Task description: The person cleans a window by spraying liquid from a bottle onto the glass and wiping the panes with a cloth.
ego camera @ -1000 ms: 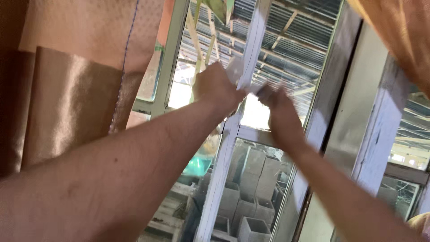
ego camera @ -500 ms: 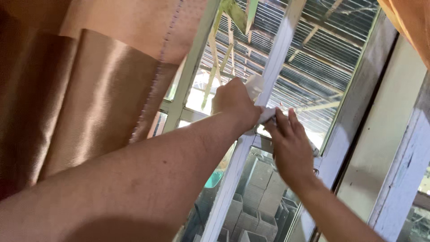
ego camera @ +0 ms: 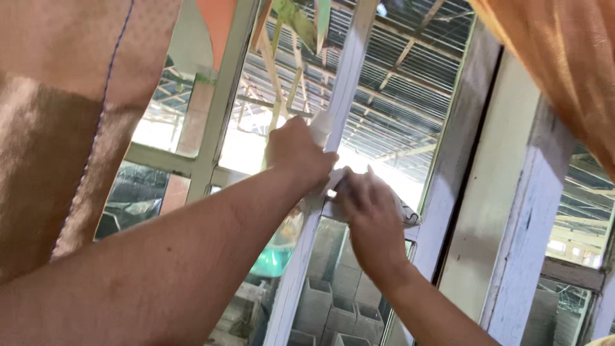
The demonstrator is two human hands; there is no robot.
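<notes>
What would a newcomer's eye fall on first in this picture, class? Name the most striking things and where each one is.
In the middle, the left hand and right hand meet at a white window bar, both gripping a pale cloth pressed against it. A shiny brown curtain fills the left side. Below, through the glass, stand stacked grey concrete blocks.

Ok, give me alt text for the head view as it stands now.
Two bare hands meet at a white window frame: the left hand grips a white cloth against the upright bar, and the right hand presses crumpled cloth on the crossbar. A tan curtain hangs at left; grey blocks are stacked outside.
</notes>
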